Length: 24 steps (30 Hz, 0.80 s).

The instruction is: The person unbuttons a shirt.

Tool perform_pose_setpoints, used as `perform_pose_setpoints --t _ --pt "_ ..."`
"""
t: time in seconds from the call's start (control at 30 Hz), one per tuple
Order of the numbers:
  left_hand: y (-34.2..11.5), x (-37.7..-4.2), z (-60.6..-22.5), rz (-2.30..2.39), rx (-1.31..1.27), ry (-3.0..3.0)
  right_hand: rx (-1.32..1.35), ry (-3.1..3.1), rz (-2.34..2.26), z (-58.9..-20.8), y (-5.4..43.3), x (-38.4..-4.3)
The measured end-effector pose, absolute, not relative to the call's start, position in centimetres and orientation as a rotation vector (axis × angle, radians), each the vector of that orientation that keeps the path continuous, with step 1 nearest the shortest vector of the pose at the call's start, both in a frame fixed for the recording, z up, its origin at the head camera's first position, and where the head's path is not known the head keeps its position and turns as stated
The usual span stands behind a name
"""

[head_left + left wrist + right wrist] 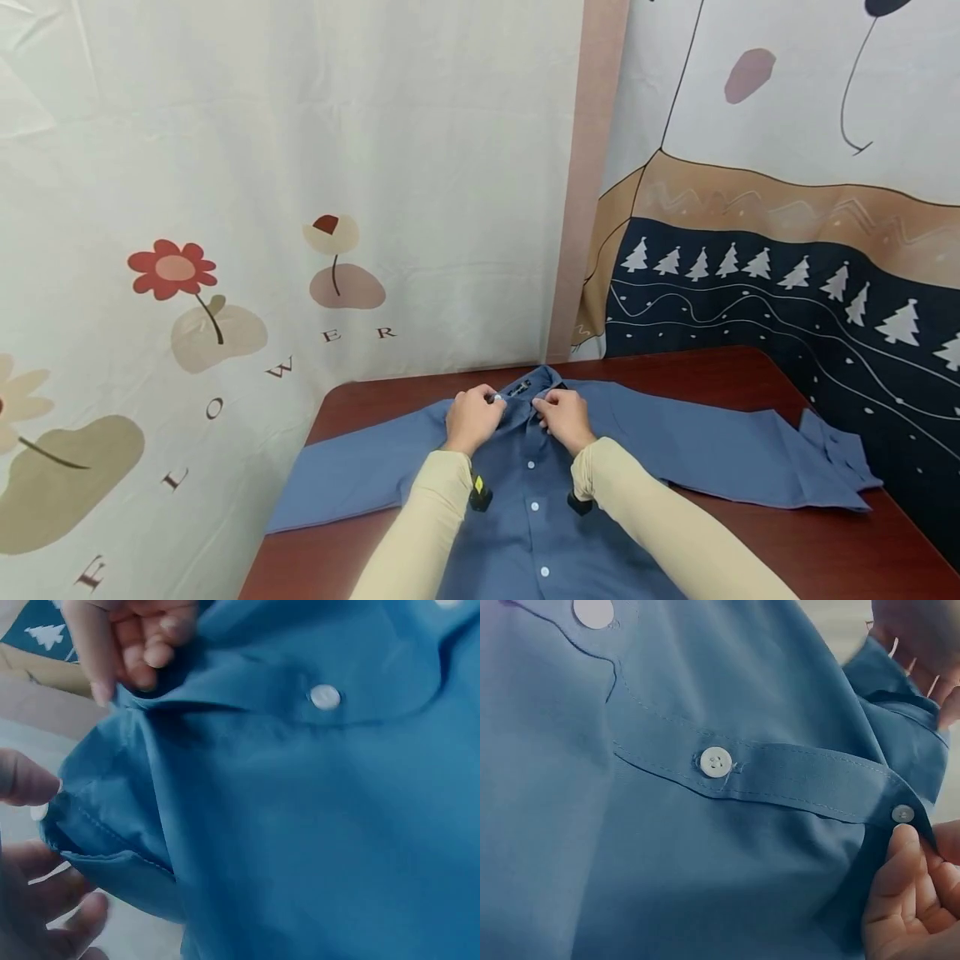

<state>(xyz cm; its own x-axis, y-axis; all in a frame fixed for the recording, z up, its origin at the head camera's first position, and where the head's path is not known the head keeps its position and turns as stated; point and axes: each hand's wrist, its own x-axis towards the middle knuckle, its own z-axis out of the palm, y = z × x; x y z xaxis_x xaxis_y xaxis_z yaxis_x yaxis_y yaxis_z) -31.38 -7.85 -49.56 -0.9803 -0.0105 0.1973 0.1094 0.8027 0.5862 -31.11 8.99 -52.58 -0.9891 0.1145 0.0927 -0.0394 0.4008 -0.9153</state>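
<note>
A blue button-up shirt (528,533) lies front up, its sleeves spread to both sides. My left hand (476,417) is at the left side of the collar (542,379). In the left wrist view its thumb (30,780) and fingers pinch the collar's edge beside a small white button (39,811). With thumb and fingertips, my right hand (566,418) pinches the top of the front placket (802,776), right by a small button (903,814). Below, a larger white button (716,762) sits on the placket.
The shirt rests on a reddish-brown table (345,554). Its left sleeve end hangs near the table's left edge, and the right cuff (840,458) lies folded near the right edge. A white printed curtain (450,167) and a dark tree-patterned cloth (750,308) stand behind.
</note>
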Motion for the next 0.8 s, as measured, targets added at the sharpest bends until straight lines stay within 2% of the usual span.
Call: perform_pose_setpoints --t 0.33,0.8 --pt "-6.8 -31.7 -49.1 -0.83 -0.631 -2.833 0.05 -2.499 1.608 -52.2 9.0 -30.7" --pt "-6.5 -31.6 -49.0 -0.881 -0.568 -2.934 0.124 -2.449 1.628 -52.2 9.2 -30.4"
